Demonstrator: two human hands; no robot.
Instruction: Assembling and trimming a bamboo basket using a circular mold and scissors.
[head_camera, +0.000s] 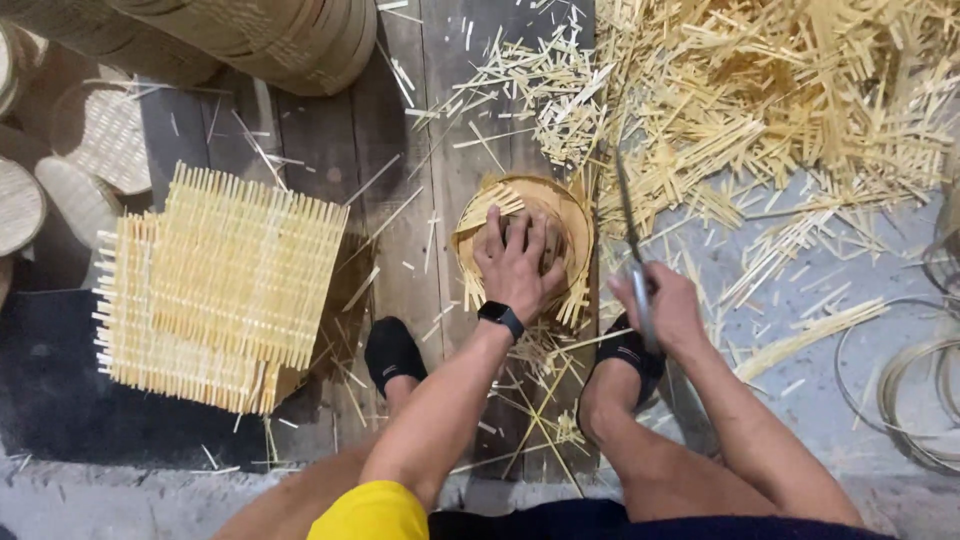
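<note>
My left hand (516, 262) presses down, fingers spread, inside a small round bamboo basket (570, 215) that lies on the wooden floor between my feet. Strip ends stick out around the basket's rim. A dark watch sits on that wrist. My right hand (668, 305) grips the handle of a long thin knife (625, 205) whose blade points away from me along the basket's right edge.
Square woven bamboo mats (225, 285) lie stacked at the left. A big heap of cut bamboo strips (780, 100) covers the upper right. Finished round baskets (250, 35) stand at the top left. Wire or cane hoops (900, 390) lie at the right. My black shoes (392, 350) flank the work.
</note>
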